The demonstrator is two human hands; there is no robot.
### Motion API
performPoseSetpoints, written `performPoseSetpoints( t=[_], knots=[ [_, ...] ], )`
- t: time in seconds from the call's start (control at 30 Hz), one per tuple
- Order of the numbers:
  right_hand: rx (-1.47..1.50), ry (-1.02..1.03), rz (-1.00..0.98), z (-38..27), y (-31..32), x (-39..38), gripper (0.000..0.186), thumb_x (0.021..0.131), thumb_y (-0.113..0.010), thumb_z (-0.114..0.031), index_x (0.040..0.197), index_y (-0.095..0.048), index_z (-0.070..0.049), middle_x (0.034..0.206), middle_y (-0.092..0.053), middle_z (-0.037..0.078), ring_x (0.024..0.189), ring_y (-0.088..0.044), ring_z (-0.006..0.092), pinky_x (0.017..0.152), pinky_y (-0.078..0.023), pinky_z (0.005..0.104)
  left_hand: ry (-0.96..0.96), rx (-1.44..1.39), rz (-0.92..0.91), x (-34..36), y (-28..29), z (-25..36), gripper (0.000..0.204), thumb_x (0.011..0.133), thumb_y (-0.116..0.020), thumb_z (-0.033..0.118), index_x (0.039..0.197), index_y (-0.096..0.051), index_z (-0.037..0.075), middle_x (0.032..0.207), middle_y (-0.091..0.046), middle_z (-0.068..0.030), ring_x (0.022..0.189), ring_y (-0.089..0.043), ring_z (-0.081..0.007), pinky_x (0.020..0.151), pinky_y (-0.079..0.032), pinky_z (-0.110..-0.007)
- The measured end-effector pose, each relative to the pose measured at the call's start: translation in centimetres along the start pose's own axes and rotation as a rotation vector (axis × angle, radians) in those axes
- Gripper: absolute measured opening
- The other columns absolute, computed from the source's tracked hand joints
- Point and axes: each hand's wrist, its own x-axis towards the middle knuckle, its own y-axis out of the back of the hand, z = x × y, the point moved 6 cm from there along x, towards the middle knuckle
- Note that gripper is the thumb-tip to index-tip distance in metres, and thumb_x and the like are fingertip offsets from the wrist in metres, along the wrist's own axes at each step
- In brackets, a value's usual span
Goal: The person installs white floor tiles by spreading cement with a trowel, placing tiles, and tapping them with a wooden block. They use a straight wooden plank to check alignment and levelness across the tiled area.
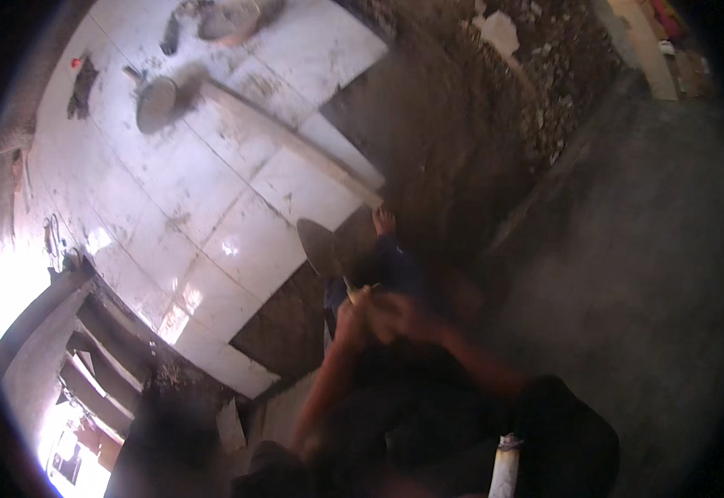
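Note:
My left hand (351, 322) is closed low in front of me, at the handle end of a trowel (319, 246). The trowel's dark, rounded blade points up and away, over the edge of the white tiles. Close against the left hand, nearly touching it, is my right hand (392, 316). Blur and shade hide its fingers, so what it holds, if anything, cannot be made out. A bare foot (384, 221) shows just beyond the hands.
White floor tiles (233, 228), smeared with dirt, spread to the left. A long straight bar (287, 141) lies across them, beside a round grey object (157, 103). Dark soil (428, 124) and rubble (544, 100) lie ahead. A lit cigarette (504, 471) juts in at the lower edge.

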Motion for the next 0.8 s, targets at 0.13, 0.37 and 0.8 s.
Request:
performPoseSetpoints(
  t=[0.13,0.37,0.8],
  knots=[
    [0.451,-0.614,0.267,15.4,6.9,5.0,0.034,0.098,-0.061,-0.032,0.111,-0.063,-0.001,0.095,-0.066,0.009,0.081,-0.065,0.0207,0.076,-0.052,0.0369,0.212,-0.086,0.128,3.7,4.5,-0.4,0.041,0.098,-0.061,0.038,0.114,-0.056,0.000,0.097,-0.065,-0.0166,0.084,-0.067,-0.0280,0.072,-0.058,-0.046],
    [-0.656,-0.523,0.666,46.0,27.3,21.0,0.034,0.097,-0.057,-0.027,0.114,-0.059,0.002,0.112,-0.064,0.022,0.105,-0.062,0.0361,0.091,-0.048,0.0469,0.464,-0.240,0.399,11.1,17.5,-6.0,0.030,0.089,-0.071,0.020,0.110,-0.057,0.004,0.069,-0.058,-0.0052,0.054,-0.060,-0.0210,0.054,-0.056,-0.038],
    [-0.490,-0.933,0.633,77.5,42.4,26.4,0.063,0.096,-0.060,-0.039,0.138,-0.052,0.007,0.143,-0.053,0.019,0.128,-0.052,0.0339,0.105,-0.041,0.0452,0.492,-0.295,0.459,22.6,23.6,-11.8,0.030,0.084,-0.071,0.011,0.109,-0.059,-0.002,0.067,-0.060,-0.0076,0.050,-0.059,-0.0182,0.052,-0.053,-0.037]
  ],
)
